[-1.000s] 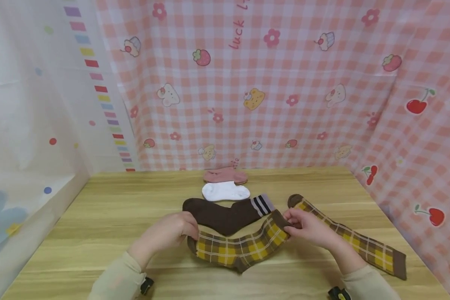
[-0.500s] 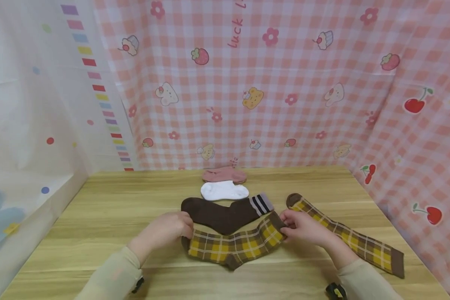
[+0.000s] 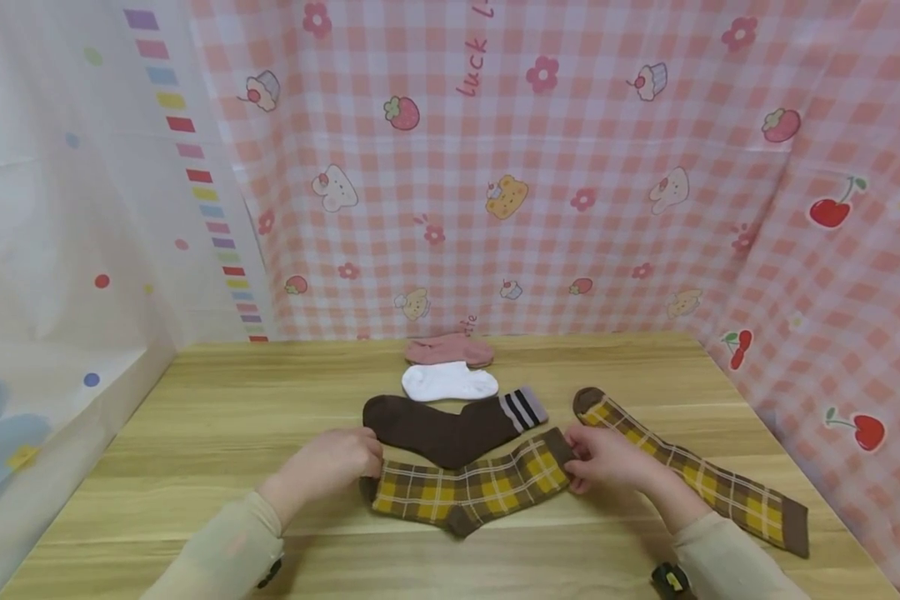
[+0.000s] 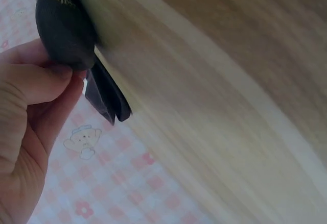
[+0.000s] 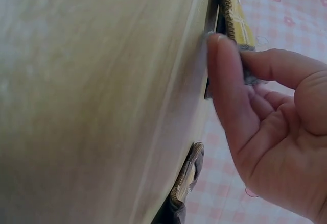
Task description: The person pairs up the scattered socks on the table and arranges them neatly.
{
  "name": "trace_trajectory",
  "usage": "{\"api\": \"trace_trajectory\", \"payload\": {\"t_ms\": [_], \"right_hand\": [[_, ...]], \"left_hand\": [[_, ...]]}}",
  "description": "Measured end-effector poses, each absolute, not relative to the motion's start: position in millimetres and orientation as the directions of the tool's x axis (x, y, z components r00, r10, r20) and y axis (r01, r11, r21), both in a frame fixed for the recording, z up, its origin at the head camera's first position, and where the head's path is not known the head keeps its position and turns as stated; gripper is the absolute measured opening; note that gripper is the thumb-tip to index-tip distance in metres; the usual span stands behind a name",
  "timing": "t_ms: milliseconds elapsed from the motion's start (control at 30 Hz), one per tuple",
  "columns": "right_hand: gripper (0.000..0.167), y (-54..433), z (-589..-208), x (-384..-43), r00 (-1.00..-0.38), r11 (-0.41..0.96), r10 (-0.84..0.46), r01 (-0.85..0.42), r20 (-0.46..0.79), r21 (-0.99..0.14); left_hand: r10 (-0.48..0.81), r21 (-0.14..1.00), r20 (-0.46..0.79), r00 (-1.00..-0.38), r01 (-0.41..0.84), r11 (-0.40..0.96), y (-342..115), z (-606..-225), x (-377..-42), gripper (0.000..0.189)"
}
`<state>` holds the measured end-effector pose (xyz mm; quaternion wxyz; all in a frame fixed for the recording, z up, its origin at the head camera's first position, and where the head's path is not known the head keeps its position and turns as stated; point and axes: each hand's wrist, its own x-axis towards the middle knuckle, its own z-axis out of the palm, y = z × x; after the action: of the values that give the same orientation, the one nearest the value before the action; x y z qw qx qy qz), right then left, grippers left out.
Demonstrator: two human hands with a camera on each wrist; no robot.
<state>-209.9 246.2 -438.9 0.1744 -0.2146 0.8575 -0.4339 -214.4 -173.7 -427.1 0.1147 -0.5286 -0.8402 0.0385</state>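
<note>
A yellow-and-brown plaid sock (image 3: 487, 492) lies sideways near the front of the table, its brown heel pointing toward me. At its toe end, my left hand (image 3: 330, 462) pinches the dark toe; the left wrist view shows thumb and forefinger on the sock toe (image 4: 66, 35). My right hand (image 3: 611, 458) holds the brown cuff at the other end, with the cuff (image 5: 249, 76) partly hidden behind the fingers. Just behind lies a dark brown sock (image 3: 427, 425) with a striped grey cuff. A second plaid sock (image 3: 720, 483) stretches diagonally on the right, partly behind the right forearm.
Farther back lie a white ankle sock (image 3: 450, 382) and a pink sock (image 3: 448, 350), one behind the other. The wood-grain table (image 3: 217, 417) meets a pink checked cloth (image 3: 420, 258) at the back and hanging sheets on both sides.
The plaid sock has shifted slightly left and been laid flatter, its cuff end lower. My left hand has moved a little left with the toe; my right hand has stayed at the cuff.
</note>
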Motion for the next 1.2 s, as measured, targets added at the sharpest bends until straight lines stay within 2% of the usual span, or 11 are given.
{"api": "trace_trajectory", "payload": {"t_ms": [100, 200, 400, 533, 667, 800, 1033, 1200], "right_hand": [[0.017, 248, -441, -210, -0.86, 0.562, -0.498, -0.22, -0.114, -0.797], [0.023, 251, -441, -210, -0.87, 0.608, -0.486, -0.271, -0.08, -0.746], [0.025, 254, -431, -208, -0.899, 0.752, -0.438, -0.376, 0.017, -0.541], [0.025, 252, -422, -204, -0.901, 0.775, -0.43, -0.4, 0.056, -0.49], [0.026, 244, -412, -198, -0.883, 0.758, -0.466, -0.434, 0.061, -0.487], [0.027, 234, -407, -191, -0.845, 0.73, -0.532, -0.488, 0.051, -0.478], [0.033, 219, -414, -181, -0.767, 0.69, -0.637, -0.611, 0.076, -0.388], [0.037, 211, -422, -176, -0.727, 0.683, -0.68, -0.674, 0.089, -0.282]], "left_hand": [[0.891, -0.234, 0.139, -0.431, 0.86, 0.453, -175, -429, -213, 0.025], [0.875, -0.225, 0.154, -0.458, 0.846, 0.483, -176, -428, -210, 0.025], [0.806, -0.11, 0.244, -0.539, 0.811, 0.575, -174, -422, -197, 0.034], [0.762, 0.011, 0.281, -0.583, 0.796, 0.605, -166, -417, -184, 0.028], [0.732, 0.13, 0.256, -0.632, 0.772, 0.622, -156, -415, -169, 0.03], [0.728, 0.168, 0.212, -0.651, 0.759, 0.63, -144, -419, -155, 0.037], [0.768, 0.114, 0.144, -0.623, 0.782, 0.613, -129, -429, -139, 0.041], [0.747, 0.098, 0.057, -0.662, 0.749, 0.656, -117, -431, -132, 0.052]]}}
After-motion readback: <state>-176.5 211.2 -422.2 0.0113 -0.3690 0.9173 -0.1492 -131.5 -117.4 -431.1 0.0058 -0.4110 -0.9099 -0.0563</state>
